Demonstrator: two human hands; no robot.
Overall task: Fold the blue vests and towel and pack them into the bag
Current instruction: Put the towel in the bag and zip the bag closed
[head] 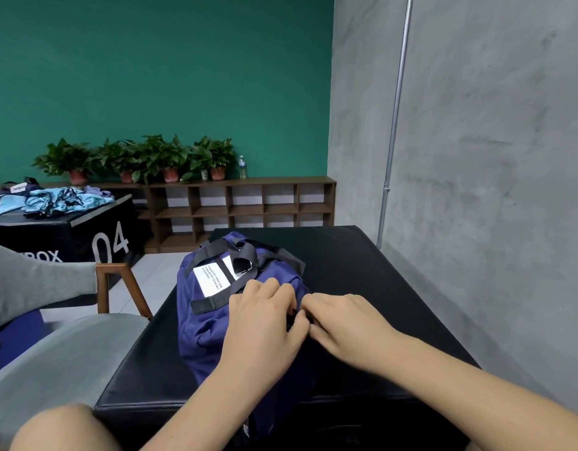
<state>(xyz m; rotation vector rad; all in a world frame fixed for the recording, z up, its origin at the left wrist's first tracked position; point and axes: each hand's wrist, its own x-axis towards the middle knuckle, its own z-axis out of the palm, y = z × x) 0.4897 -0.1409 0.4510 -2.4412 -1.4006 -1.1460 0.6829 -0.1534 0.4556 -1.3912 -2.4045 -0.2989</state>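
My left hand (pixel 265 320) and right hand (pixel 349 323) meet, fingers curled and pinching the top of the navy bag (pixel 199 323). It lies on the black bench (pixel 362 271); pale blue vests (pixel 59 198) lie far left on a box (pixel 85 237).

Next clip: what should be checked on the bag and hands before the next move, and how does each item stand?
1. Bag lying on table: ok.
2. Left hand grips the bag's top: ok.
3. Right hand grips beside it: ok.
4. Bag zipped: cannot tell, fingers cover the spot.
5. Everything packed: cannot tell; light blue clothes lie on the far box.
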